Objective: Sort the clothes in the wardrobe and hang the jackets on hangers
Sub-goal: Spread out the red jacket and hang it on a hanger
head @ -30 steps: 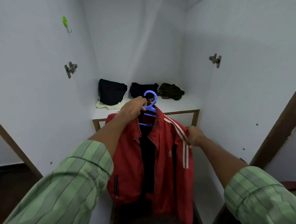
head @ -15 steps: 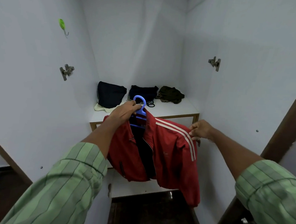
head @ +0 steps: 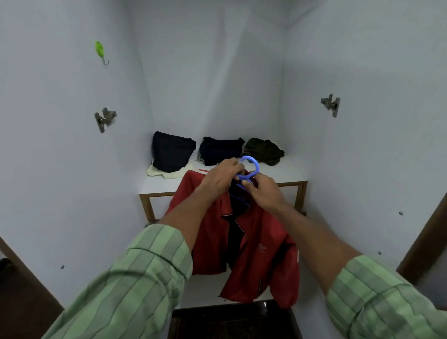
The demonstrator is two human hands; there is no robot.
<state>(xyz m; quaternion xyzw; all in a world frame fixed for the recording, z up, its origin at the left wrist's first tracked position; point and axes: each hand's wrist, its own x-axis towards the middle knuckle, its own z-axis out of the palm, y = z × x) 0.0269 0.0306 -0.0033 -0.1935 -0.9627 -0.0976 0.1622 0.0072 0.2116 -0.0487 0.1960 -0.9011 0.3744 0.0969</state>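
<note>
Centrally, the red jacket (head: 241, 238) hangs on the blue hanger (head: 248, 172), held in the air in front of the wardrobe shelf (head: 292, 177), its hem below the shelf's front edge. The left hand (head: 220, 179) grips the hanger neck just below the hook, fingers curled round it, and the right hand (head: 264, 189) pinches the hanger and collar from the other side; both hands touch the hanger and lie close together. Behind the hanger, on the shelf, sit three folded piles: a dark garment (head: 171, 151) over a pale cloth (head: 164, 171) furthest left, a second dark pile (head: 219, 149) directly behind the hook, and an olive garment (head: 264, 150) to the right. No rail appears in this view; a green hook (head: 100, 50) is fixed high on the left wall, well above and left of the hanger. The step in hand appears to be settling the collar on the hanger before hanging it. To do this well, one hand should carry the weight at the neck while the other centres the collar, so that both shoulders sit evenly; the jacket's left side seems to hang lower, which suggests it needs squaring. The hook should stay free of fabric and upright. The open front may let the jacket slide off if the hanger tilts.
</note>
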